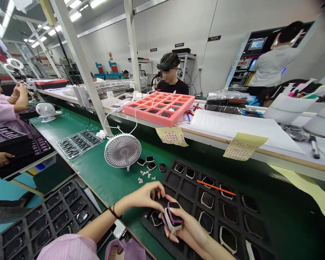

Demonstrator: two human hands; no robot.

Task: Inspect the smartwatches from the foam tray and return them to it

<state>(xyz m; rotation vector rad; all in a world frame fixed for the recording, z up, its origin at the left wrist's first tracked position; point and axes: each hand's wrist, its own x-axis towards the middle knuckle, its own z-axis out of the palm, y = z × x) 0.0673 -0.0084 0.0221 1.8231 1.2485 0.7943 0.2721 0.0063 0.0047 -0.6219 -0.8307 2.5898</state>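
Observation:
My right hand (191, 225) is wrapped round a small stack of smartwatch cases (173, 220), purple and pale silver with dark faces, held above the tray. My left hand (148, 195) reaches in from the left, curved, with thumb and fingers apart. Its thumb tip is close to the stack's upper left edge; whether it touches I cannot tell. Below both hands lies a black foam tray (176, 183), its pockets partly filled with watch cases such as a silver-rimmed one (207, 200). An orange stick (216, 187) rests across the tray's far pockets.
A white fan (122, 151) stands beyond my left hand, near loose watch cases (151, 166) and small white pieces (141, 179). Another black tray (47, 216) lies at lower left. A pink foam tray (159, 108) sits on the shelf. Co-workers are at left and across.

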